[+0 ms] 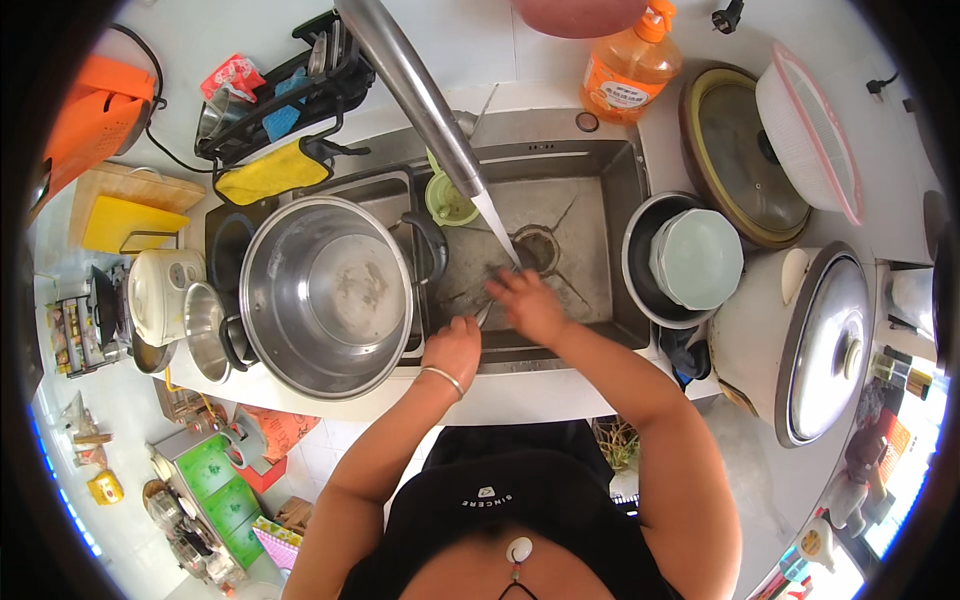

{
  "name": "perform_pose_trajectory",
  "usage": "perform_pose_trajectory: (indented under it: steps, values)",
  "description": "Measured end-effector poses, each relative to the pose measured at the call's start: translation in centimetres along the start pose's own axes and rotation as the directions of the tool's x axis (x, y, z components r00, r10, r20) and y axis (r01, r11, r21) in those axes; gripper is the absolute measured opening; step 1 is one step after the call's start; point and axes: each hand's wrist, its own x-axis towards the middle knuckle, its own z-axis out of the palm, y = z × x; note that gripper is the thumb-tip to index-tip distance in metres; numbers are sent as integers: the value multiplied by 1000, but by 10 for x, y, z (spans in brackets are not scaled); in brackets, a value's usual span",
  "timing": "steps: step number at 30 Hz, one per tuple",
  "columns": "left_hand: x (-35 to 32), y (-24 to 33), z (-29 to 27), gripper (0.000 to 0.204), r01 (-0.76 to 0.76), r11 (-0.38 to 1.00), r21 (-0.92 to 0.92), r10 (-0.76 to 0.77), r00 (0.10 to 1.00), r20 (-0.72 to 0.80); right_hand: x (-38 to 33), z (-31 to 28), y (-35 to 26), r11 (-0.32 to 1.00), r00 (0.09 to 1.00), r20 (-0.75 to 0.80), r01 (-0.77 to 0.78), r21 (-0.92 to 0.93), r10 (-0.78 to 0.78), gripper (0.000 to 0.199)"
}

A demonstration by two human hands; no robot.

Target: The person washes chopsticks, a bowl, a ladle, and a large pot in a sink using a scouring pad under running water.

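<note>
Currently, our left hand (pixel 453 353) grips a slim silvery metal utensil (pixel 484 314). At its two o'clock, over the rectangular steel sink (pixel 588 228), is our right hand (pixel 530 308), whose hold we can't tell.

The left hand (pixel 453 350) grips a slim metal utensil (pixel 484 315) at the near edge of the sink (pixel 590 235); the right hand (pixel 532 308) is near running water (pixel 496 222); a steel pot (pixel 330 295) overlaps the left edge.

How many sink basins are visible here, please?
2: the wide basin under the right hand, and the narrow basin to its left, partly hidden by the big pot.
</note>
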Motion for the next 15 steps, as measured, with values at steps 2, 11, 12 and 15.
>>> perform_pose_trajectory:
  steps: [2, 11, 12, 15]
  values:
    - [-15, -1, -9, 43, 15, 999, -42, -9, 989, 144, 1, 17, 39, 943, 956, 56, -271, -191, 286, 49]
    - [-54, -10, -1, 66, -36, 973, -229, 46, 998, 38, 21, 10, 29, 935, 907, -238, -355, 7, 347, 24]
    - [-63, -8, -9, 66, -46, 975, -219, 63, 995, 73, 23, 16, 49, 846, 847, -129, -478, 236, 515, 23]
    - [-74, -12, -6, 68, -37, 978, -206, 54, 996, 76, 25, 25, 67, 672, 785, 5, -534, 513, 620, 20]
